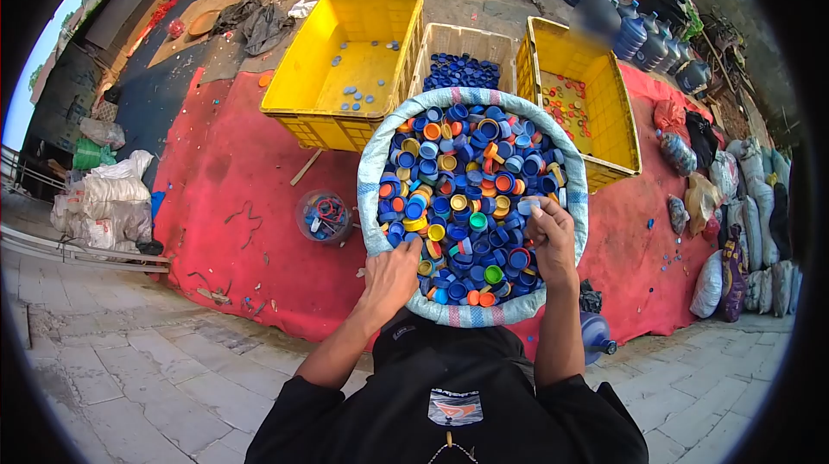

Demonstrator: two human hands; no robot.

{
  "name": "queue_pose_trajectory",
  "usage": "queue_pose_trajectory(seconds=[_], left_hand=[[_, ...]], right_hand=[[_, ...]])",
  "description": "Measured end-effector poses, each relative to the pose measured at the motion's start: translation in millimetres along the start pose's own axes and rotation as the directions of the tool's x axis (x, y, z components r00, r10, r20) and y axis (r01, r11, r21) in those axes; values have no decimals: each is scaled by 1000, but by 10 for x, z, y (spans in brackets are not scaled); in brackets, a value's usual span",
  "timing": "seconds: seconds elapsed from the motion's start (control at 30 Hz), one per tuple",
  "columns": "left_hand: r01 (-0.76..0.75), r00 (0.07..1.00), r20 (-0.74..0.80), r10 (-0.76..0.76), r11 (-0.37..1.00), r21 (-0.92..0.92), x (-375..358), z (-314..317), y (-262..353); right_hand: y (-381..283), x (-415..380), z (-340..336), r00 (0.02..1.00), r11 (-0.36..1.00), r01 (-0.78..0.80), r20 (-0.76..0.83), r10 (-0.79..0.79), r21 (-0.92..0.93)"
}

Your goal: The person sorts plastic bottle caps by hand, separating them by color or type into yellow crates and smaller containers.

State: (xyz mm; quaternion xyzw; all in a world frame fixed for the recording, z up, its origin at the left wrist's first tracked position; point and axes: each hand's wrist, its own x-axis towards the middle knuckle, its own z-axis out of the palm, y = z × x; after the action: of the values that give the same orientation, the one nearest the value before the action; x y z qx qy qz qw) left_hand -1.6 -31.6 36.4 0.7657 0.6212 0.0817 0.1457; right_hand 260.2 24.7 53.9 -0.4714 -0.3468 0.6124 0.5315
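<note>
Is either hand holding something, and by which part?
The right hand pinches a pale cap by its edge; whether the left hand holds anything cannot be told.

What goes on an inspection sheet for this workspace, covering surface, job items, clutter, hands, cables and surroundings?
Surface: red ground covering, littered with scraps; grey paving nearest the person.
Job items: open sack full of mixed caps; left yellow crate with a few grey-blue caps; pale crate with many blue caps; right yellow crate with scattered, mostly red and yellow caps.
Clutter: clear tub of assorted bits beside the sack.
Left hand: fingertips among the mixed caps; grip unclear.
Right hand: pinching a pale cap.
Cables: nothing seen that is clearly one.
Surroundings: large water bottles beyond the right yellow crate; filled sacks far right; white bundles far left.
</note>
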Motion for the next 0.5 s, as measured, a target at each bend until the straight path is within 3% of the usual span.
queue_pose_trajectory(seconds=[0.03, 0.07, 0.2, 0.33, 0.5], left_hand=[[-19, 1000, 3, 19, 999, 32, 17, 12, 7], [-32, 999, 11, 32, 998, 44, 26, 10, 20], [-60, 998, 10, 59, 994, 95, 53, 76, 85], [3, 999, 51, -10, 991, 135, 52, 127, 114], [103, 989, 99, -106, 994, 38, 119, 119, 88]], right_hand=[[46, -22, -58, 994, 966, -71, 103, 46, 249], [94, -73, -99, 984, 925, -127, 165, 71, 358], [209, -193, -104, 958, 783, -259, 255, 132, 566], [330, -248, -108, 932, 695, -323, 342, 117, 643], [393, -303, -8, 930, 724, -335, 335, 150, 604]])
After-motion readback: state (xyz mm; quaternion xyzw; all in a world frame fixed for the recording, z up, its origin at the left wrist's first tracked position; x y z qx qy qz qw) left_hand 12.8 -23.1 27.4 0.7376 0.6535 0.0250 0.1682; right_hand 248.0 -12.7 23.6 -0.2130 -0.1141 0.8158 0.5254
